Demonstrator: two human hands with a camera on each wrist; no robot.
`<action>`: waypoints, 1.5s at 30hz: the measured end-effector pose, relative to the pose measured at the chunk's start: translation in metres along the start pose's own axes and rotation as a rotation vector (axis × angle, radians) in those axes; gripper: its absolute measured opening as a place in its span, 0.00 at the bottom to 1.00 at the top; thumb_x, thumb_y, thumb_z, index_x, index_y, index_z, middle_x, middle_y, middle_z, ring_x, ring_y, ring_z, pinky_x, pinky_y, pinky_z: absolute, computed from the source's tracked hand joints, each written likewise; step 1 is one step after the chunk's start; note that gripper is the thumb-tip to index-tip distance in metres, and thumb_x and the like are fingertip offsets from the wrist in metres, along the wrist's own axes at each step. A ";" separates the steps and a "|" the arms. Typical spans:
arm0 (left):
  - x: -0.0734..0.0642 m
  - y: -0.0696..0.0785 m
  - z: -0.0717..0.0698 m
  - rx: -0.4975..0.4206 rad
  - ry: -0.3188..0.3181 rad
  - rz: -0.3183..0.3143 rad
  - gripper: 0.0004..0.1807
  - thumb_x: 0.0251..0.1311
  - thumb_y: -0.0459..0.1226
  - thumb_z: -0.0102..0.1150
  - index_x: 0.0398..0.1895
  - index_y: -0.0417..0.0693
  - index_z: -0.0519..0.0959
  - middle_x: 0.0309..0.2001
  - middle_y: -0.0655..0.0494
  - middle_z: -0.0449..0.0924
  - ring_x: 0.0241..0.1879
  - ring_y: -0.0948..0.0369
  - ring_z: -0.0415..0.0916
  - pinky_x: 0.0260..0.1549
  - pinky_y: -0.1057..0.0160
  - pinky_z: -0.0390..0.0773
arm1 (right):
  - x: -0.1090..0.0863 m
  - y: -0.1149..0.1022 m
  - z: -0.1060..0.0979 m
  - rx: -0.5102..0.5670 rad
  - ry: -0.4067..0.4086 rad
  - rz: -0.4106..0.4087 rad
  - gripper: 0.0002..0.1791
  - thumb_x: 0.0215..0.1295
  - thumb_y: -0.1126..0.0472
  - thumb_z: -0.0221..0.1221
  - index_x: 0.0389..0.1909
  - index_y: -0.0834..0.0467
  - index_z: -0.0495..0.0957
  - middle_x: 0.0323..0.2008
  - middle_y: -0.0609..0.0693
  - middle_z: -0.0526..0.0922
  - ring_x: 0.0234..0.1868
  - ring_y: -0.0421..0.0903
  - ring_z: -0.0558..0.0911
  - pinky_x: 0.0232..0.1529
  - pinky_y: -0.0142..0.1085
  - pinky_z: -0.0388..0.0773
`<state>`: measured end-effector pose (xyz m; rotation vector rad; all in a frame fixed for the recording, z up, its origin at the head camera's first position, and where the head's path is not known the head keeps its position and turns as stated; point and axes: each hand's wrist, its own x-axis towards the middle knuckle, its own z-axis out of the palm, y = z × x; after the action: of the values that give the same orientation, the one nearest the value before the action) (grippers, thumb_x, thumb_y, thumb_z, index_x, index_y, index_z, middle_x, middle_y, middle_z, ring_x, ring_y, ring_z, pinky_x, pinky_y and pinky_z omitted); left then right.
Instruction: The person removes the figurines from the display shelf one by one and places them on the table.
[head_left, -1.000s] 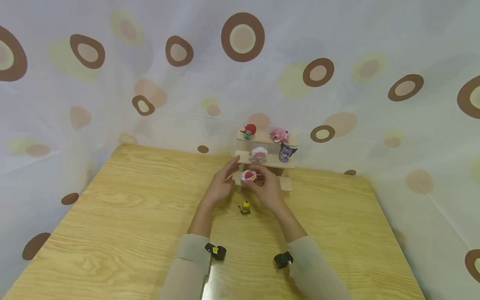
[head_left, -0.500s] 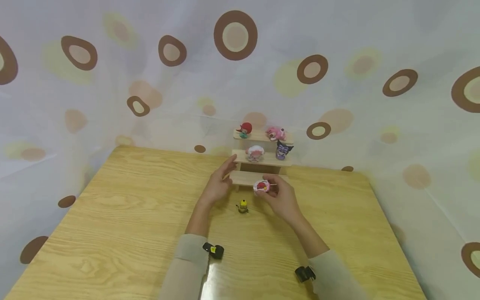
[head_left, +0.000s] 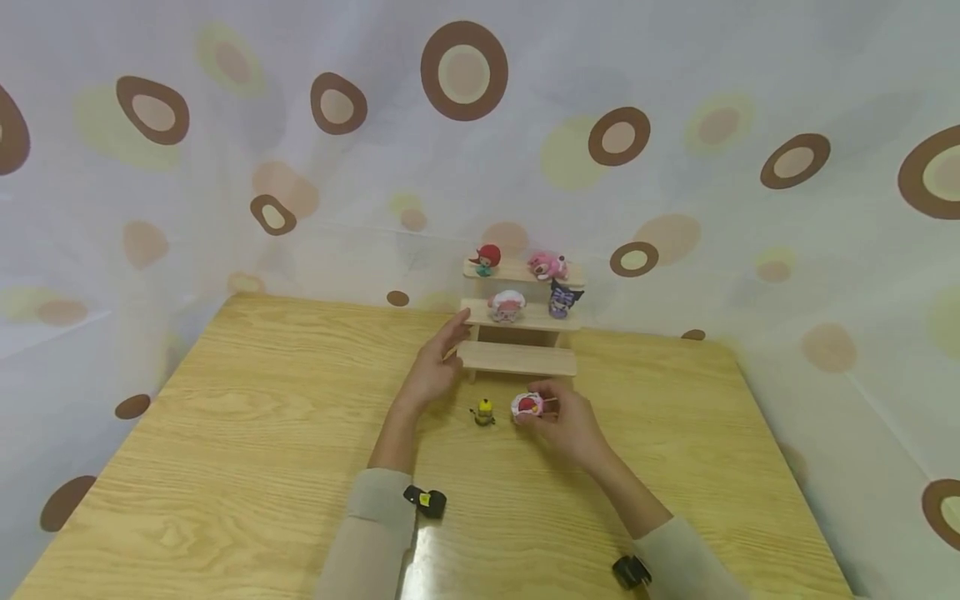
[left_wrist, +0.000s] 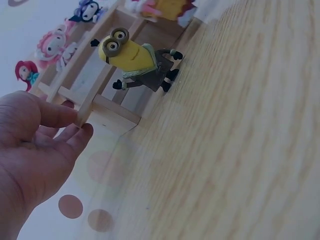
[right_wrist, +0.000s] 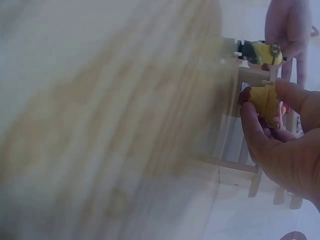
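Observation:
My right hand (head_left: 570, 421) holds a small figurine (head_left: 527, 407) with a pink-and-white frilled rim and a red middle, between thumb and fingers. It hovers in front of the shelf; the right wrist view shows its yellow underside. At the left end of a three-tier wooden display shelf (head_left: 517, 358), my left hand (head_left: 433, 367) grips a board end with thumb and fingers, as the left wrist view (left_wrist: 45, 145) shows. A yellow Minion figurine (head_left: 484, 412) with goggles stands upright on the table, left of the held figurine. The lowest board bears nothing.
On the top board are a red-haired figurine (head_left: 487, 260) and a pink bear figurine (head_left: 548, 266). The middle board carries a white-and-pink figurine (head_left: 507, 306) and a purple-and-black one (head_left: 562, 300). A patterned curtain (head_left: 360, 183) rises behind the wooden table (head_left: 262, 450).
My right hand has lifted the frilled figurine off the lowest board and brought it forward and right, beside the Minion. My left hand stays at the shelf's end. The view has shifted slightly.

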<state>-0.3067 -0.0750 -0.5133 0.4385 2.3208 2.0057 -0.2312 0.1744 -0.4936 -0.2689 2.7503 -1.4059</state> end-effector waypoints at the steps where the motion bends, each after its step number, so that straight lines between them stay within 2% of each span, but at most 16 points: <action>1: 0.000 0.000 0.000 0.000 -0.001 -0.002 0.47 0.68 0.16 0.42 0.85 0.63 0.58 0.79 0.48 0.64 0.79 0.51 0.61 0.79 0.48 0.61 | -0.001 0.002 0.001 -0.002 -0.007 -0.003 0.27 0.62 0.67 0.74 0.60 0.68 0.78 0.51 0.64 0.84 0.48 0.57 0.88 0.49 0.41 0.90; 13: 0.000 0.000 0.000 -0.015 0.000 0.001 0.47 0.67 0.16 0.42 0.85 0.63 0.58 0.79 0.48 0.64 0.79 0.51 0.60 0.79 0.48 0.61 | -0.003 0.007 0.004 0.003 -0.051 -0.022 0.29 0.61 0.67 0.75 0.62 0.68 0.76 0.53 0.64 0.83 0.50 0.58 0.87 0.51 0.42 0.89; 18: 0.000 0.002 0.001 0.001 -0.003 -0.005 0.47 0.68 0.16 0.43 0.85 0.64 0.57 0.80 0.48 0.64 0.79 0.51 0.61 0.79 0.47 0.61 | -0.004 0.000 -0.006 -0.045 -0.047 -0.007 0.35 0.62 0.61 0.76 0.66 0.68 0.73 0.55 0.64 0.82 0.53 0.59 0.85 0.56 0.48 0.87; 20: 0.001 0.003 0.001 0.005 -0.002 0.000 0.47 0.68 0.16 0.44 0.85 0.65 0.58 0.79 0.48 0.64 0.79 0.51 0.61 0.79 0.47 0.61 | -0.001 -0.008 -0.013 -0.049 -0.009 -0.015 0.36 0.62 0.59 0.76 0.67 0.68 0.73 0.56 0.65 0.82 0.56 0.60 0.84 0.59 0.52 0.85; 25: 0.002 0.003 0.001 -0.006 -0.011 0.012 0.47 0.68 0.16 0.44 0.85 0.64 0.57 0.80 0.48 0.64 0.79 0.50 0.60 0.79 0.47 0.61 | 0.013 -0.033 -0.024 -0.016 0.099 -0.095 0.35 0.63 0.55 0.76 0.66 0.66 0.74 0.61 0.64 0.81 0.64 0.62 0.79 0.68 0.57 0.78; 29: 0.000 0.001 0.002 -0.014 0.000 0.008 0.48 0.67 0.16 0.44 0.85 0.63 0.57 0.80 0.48 0.63 0.79 0.50 0.61 0.79 0.47 0.61 | 0.030 -0.043 -0.024 -0.020 0.146 -0.157 0.37 0.65 0.52 0.75 0.69 0.63 0.73 0.66 0.62 0.78 0.68 0.62 0.77 0.72 0.56 0.75; 33: 0.000 -0.001 0.003 -0.021 -0.003 0.018 0.48 0.67 0.16 0.44 0.85 0.62 0.57 0.80 0.48 0.64 0.79 0.50 0.61 0.79 0.48 0.62 | 0.049 -0.045 -0.021 0.022 0.189 -0.184 0.38 0.65 0.55 0.74 0.72 0.61 0.70 0.70 0.60 0.76 0.70 0.61 0.76 0.71 0.55 0.76; 36: 0.001 -0.001 0.004 -0.023 -0.012 0.016 0.48 0.67 0.16 0.45 0.85 0.63 0.56 0.80 0.49 0.64 0.79 0.51 0.61 0.79 0.49 0.62 | 0.062 -0.044 -0.018 0.059 0.207 -0.217 0.38 0.66 0.60 0.73 0.73 0.63 0.68 0.72 0.62 0.74 0.71 0.60 0.76 0.70 0.53 0.77; 40: -0.001 0.001 0.005 -0.027 -0.003 0.001 0.48 0.68 0.16 0.44 0.85 0.64 0.57 0.79 0.49 0.65 0.79 0.51 0.61 0.79 0.49 0.61 | 0.075 -0.044 -0.015 0.040 0.217 -0.278 0.38 0.67 0.63 0.71 0.74 0.65 0.66 0.72 0.63 0.72 0.70 0.62 0.77 0.69 0.51 0.79; 45: -0.001 0.000 0.004 -0.024 0.000 0.016 0.47 0.67 0.16 0.44 0.85 0.62 0.57 0.79 0.48 0.64 0.79 0.51 0.61 0.79 0.48 0.61 | 0.089 -0.045 -0.013 0.014 0.235 -0.318 0.39 0.68 0.64 0.71 0.77 0.61 0.66 0.73 0.63 0.72 0.67 0.63 0.79 0.67 0.50 0.81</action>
<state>-0.3047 -0.0714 -0.5137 0.4571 2.2981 2.0374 -0.3142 0.1436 -0.4460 -0.6008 2.9873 -1.6204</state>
